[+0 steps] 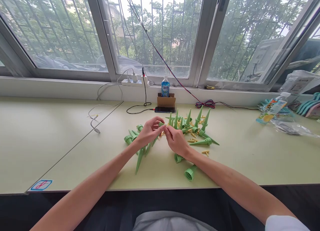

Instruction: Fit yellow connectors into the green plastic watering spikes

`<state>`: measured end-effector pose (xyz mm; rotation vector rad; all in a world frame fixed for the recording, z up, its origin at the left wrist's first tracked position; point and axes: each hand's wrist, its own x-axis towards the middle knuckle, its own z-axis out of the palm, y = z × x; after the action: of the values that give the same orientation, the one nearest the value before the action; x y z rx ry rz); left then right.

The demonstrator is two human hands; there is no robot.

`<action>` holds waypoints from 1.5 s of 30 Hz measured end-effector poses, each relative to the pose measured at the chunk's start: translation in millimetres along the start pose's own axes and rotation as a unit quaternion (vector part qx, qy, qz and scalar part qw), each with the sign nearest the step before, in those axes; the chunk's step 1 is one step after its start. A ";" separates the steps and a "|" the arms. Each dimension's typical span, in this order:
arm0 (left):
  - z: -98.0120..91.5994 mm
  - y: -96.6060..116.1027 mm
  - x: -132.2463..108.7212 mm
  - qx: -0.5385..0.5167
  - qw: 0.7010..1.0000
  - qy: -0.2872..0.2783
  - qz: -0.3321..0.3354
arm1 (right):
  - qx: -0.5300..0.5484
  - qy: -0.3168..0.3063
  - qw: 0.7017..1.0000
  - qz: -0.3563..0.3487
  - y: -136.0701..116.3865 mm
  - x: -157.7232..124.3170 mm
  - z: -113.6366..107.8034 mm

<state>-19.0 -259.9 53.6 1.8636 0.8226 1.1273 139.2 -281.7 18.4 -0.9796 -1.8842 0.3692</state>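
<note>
Left hand (150, 131) and right hand (176, 141) meet, fingers closed on one green spike (160, 124) between them, above the worktop (237, 151). Judged light, rigid, smooth-tapered plastic; grip best at the wide cap end. Loose spikes (203, 141) lie just beyond.

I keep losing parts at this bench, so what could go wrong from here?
Loose yellow pieces lie by your right hand; a wrist sweep could scatter them. The upright spikes crowded behind your left hand, which grips a green spike, might topple if bumped. The green cap nearest the table edge could roll off.
</note>
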 end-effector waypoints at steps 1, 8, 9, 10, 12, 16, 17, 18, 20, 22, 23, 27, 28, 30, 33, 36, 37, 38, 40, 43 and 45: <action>0.1 0.4 -0.2 0.000 1.000 0.001 0.000 | -0.001 -0.001 1.000 0.001 -0.2 0.1 -0.2; 0.4 0.0 -0.8 0.007 1.000 0.008 -0.007 | -0.003 -0.003 1.000 0.003 0.1 0.2 -0.3; 0.2 -1.1 -0.6 0.008 1.000 0.008 -0.007 | -0.004 -0.003 1.000 0.003 0.3 0.1 -0.2; 0.0 -2.4 -0.3 0.009 1.000 0.009 -0.008 | -0.005 -0.003 1.000 0.003 0.5 -0.1 0.0; -0.6 -4.7 0.0 0.011 1.000 0.009 -0.007 | -0.009 -0.004 1.000 0.003 1.0 -0.3 0.2; -1.2 -7.0 0.0 0.013 1.000 0.007 -0.005 | -0.010 -0.004 1.000 0.002 1.6 -0.5 0.2; -1.3 -7.1 0.0 0.014 1.000 0.007 -0.005 | -0.009 -0.004 1.000 0.002 1.5 -0.4 0.1; -1.3 -7.0 0.0 0.014 1.000 0.007 -0.005 | -0.009 -0.005 1.000 0.001 1.5 -0.3 0.1; -1.2 -6.5 0.0 0.015 1.000 0.007 -0.007 | -0.009 -0.007 1.000 0.000 1.3 -0.2 -0.1; -1.0 -5.6 0.0 0.015 1.000 0.005 -0.010 | -0.010 -0.009 1.000 -0.002 1.3 -0.1 -0.1; -0.9 -5.0 0.1 0.016 1.000 0.004 -0.012 | -0.009 -0.009 1.000 -0.002 1.4 -0.2 0.0; -0.5 -3.4 0.2 0.012 1.000 0.003 -0.018 | -0.006 -0.012 1.000 -0.005 1.6 -0.5 -0.1; -0.3 -3.3 0.2 0.010 1.000 0.004 -0.019 | -0.005 -0.014 1.000 -0.006 1.5 -0.5 -0.2; -0.1 -3.4 0.1 0.007 1.000 0.004 -0.021 | -0.004 -0.015 1.000 -0.007 1.2 -0.4 -0.4; 0.2 -3.8 -0.2 0.008 1.000 0.007 -0.023 | 0.005 -0.017 1.000 -0.015 0.6 -0.2 -0.8; 0.1 -4.5 -0.4 0.011 1.000 0.008 -0.023 | 0.014 -0.018 1.000 -0.022 0.2 -0.3 -1.3; 0.0 -4.9 -0.4 0.012 1.000 0.007 -0.023 | 0.014 -0.018 1.000 -0.022 0.1 -0.3 -1.4; -0.1 -5.3 -0.3 0.013 1.000 0.006 -0.024 | 0.014 -0.018 1.000 -0.021 0.0 -0.2 -1.6; -0.5 -6.1 0.0 0.015 1.000 0.004 -0.024 | 0.012 -0.019 1.000 -0.019 -0.1 -0.1 -1.9; -0.7 -6.8 0.3 0.016 1.000 0.003 -0.021 | 0.011 -0.020 1.000 -0.017 -0.1 0.2 -2.1; -0.7 -6.8 0.2 0.016 1.000 0.005 -0.020 | 0.011 -0.020 1.000 -0.018 0.2 0.3 -1.8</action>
<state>-20.4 -256.3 47.9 1.8605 0.8844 1.1056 140.7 -281.6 19.4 -0.9284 -1.9274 0.3890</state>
